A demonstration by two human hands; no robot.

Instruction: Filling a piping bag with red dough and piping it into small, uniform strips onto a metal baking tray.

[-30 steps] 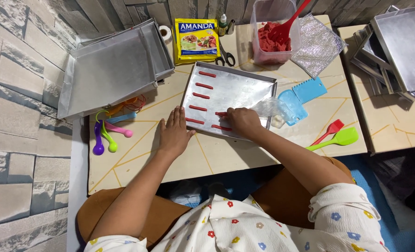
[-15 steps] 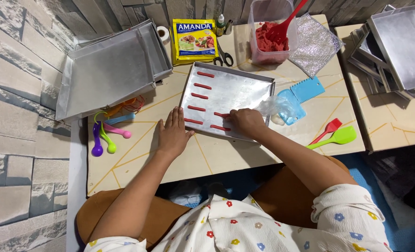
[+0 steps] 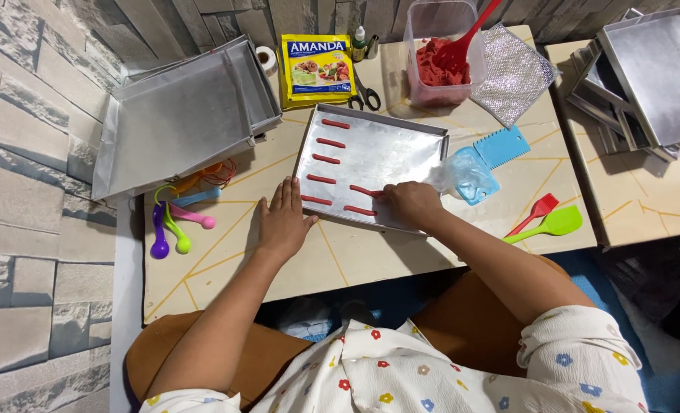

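Left hand [image 3: 283, 223] lies flat, palm down on the tabletop [image 3: 225, 252], fingers [image 3: 279, 191] stretched straight and slightly spread, holding nothing; fingertips sit just beside the near-left corner of the metal baking tray [image 3: 386, 153], contact with its rim unclear. Right hand [image 3: 410, 203] rests on the tray's near edge, fingers curled in and pinched narrow at the end of a red dough strip [image 3: 364, 190]; whether it actually grips the strip I cannot tell. A clear plastic piping bag [image 3: 462, 174] lies just behind that hand, over a blue scraper [image 3: 501, 147]. Tray sits mid-tabletop with a column of red strips along its left side and two more in a second column near the hand. Left of the tray: stacked empty trays [image 3: 175, 115], coloured measuring spoons [image 3: 172, 226]. Behind: yellow packet [image 3: 317, 67], scissors [image 3: 364, 93], clear tub of red dough [image 3: 439, 57] with a red spatula in it, a silver mesh sheet [image 3: 516, 73]. Right: red and green spatulas [image 3: 546, 220], more trays [image 3: 653, 73] on the next tabletop.
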